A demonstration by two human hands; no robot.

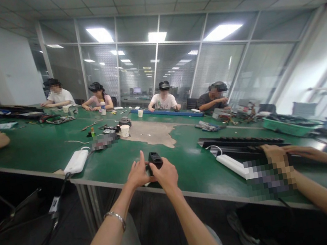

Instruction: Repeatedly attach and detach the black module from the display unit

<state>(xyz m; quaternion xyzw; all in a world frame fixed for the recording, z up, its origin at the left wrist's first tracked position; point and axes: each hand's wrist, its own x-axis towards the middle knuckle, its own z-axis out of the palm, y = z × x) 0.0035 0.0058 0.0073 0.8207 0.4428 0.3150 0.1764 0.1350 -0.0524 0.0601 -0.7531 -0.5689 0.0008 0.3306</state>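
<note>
Left hand (137, 173), right hand (166, 176) pinching small black device (155, 160) | white paper cup (125, 130), contents unseen

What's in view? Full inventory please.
workbench: 1, green, mid-room
power strips: 2, white, on bench, near left and near right
paper cups: 2, white, mid-bench
black rack: 1, black, bench right
seated co-workers: 4, mixed clothing, far side
co-worker's hands: 2, over rack
black device: 1, black, near bench edge
left hand: 1, silver bracelet at wrist, against device
right hand: 1, gripping device
</note>
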